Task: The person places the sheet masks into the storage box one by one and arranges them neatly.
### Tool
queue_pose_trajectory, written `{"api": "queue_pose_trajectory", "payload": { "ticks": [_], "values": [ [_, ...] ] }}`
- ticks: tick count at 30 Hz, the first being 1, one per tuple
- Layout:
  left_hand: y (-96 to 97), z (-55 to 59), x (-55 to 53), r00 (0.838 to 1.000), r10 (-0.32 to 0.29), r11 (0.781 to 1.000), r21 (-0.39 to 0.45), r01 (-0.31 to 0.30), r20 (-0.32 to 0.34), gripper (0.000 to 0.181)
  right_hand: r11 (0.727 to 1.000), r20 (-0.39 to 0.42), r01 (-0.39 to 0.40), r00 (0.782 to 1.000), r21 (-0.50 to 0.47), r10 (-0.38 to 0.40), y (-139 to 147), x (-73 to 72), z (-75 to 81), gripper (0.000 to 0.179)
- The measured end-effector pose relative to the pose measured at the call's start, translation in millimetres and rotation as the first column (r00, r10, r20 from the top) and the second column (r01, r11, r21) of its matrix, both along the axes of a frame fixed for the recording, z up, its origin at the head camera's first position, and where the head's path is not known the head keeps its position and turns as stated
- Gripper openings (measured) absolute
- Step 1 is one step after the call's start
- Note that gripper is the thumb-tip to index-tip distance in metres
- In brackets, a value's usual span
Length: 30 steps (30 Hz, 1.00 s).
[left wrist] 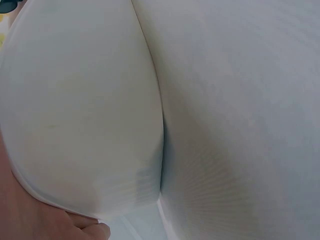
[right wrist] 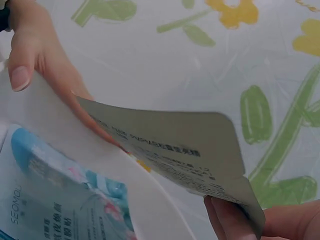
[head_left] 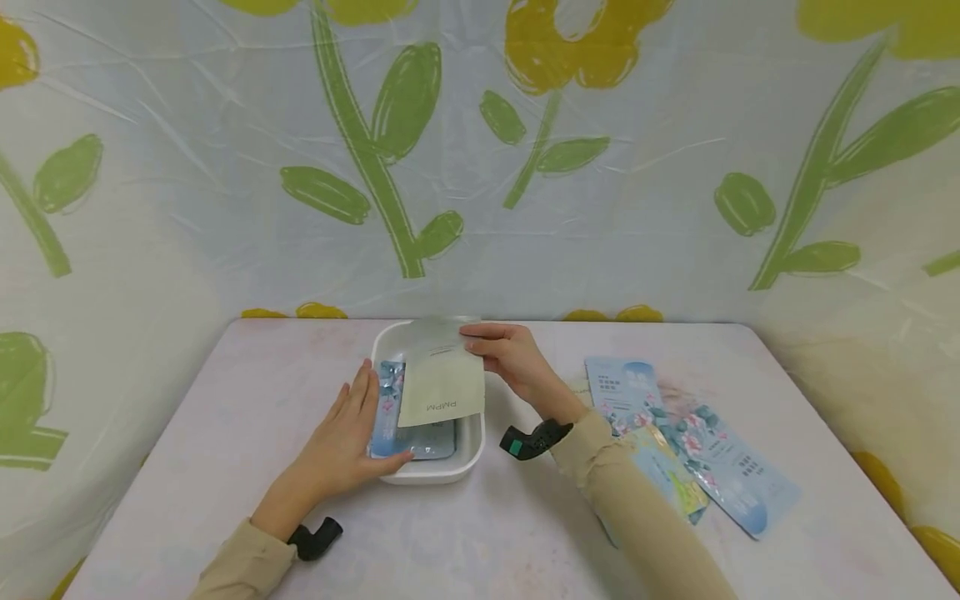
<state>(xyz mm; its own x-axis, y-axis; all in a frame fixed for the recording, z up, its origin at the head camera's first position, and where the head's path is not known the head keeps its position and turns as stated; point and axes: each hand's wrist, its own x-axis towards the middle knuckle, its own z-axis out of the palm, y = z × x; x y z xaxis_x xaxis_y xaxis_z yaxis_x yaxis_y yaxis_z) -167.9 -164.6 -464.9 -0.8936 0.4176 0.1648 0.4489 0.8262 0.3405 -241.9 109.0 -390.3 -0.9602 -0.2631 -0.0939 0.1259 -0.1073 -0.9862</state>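
My right hand (head_left: 517,358) pinches a pale cream-green face mask packet (head_left: 442,385) marked PMPM by its edge. The packet is tilted above a white plastic tub (head_left: 471,454). Blue floral face mask packets (head_left: 431,442) lie in the tub, partly covered by the pale one. With fingers straight, my left hand (head_left: 337,442) rests against the tub's left side, its thumb at the near end. In the right wrist view, printed text shows on the raised pale packet (right wrist: 175,145). The tub's wall (left wrist: 85,110) fills much of the left wrist view.
Right of the tub, several loose packets overlap on the table: blue floral ones (head_left: 738,475) and a yellow-green one (head_left: 667,467), partly under the right forearm. A flower-printed sheet (head_left: 465,242) hangs behind the table (head_left: 480,542).
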Motion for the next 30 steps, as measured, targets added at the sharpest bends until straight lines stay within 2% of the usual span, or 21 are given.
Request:
{"api": "queue_pose_trajectory", "payload": {
  "ticks": [7,11,19,23,26,28,30],
  "values": [
    [-0.6,2.3,0.5,1.000,-0.001,1.000,-0.004,0.001,0.010,0.127,0.995,-0.012,-0.014,1.000,0.095,0.015,-28.1,-3.3,-7.5,0.032],
    [-1.3,2.4,0.5,1.000,-0.012,1.000,-0.022,0.011,-0.008,0.127,0.989,-0.008,-0.011,1.000,0.148,0.012,-43.6,-1.6,-14.3,0.029],
    [-1.2,2.4,1.9,0.999,-0.021,1.000,-0.008,0.021,-0.027,0.125,0.954,-0.045,0.006,0.999,0.299,0.008,-64.9,8.1,-19.3,0.029],
    [-1.0,2.1,1.7,0.999,-0.025,1.000,-0.002,0.025,-0.041,0.125,0.914,-0.116,0.045,0.993,0.402,0.002,-67.9,8.9,-21.6,0.030],
    [-0.7,2.1,1.7,0.998,-0.027,1.000,0.006,0.027,-0.052,0.124,0.860,-0.185,0.079,0.983,0.505,0.019,-67.1,8.5,-24.8,0.032],
    [-0.8,2.0,1.7,0.998,-0.026,1.000,0.005,0.026,-0.052,0.124,0.829,-0.205,0.085,0.978,0.552,0.037,-65.6,7.9,-27.3,0.035],
    [-0.5,2.2,1.8,0.999,-0.026,1.000,0.008,0.026,-0.048,0.124,0.812,-0.204,0.070,0.977,0.580,0.062,-64.0,7.6,-29.4,0.039]
  ]
}}
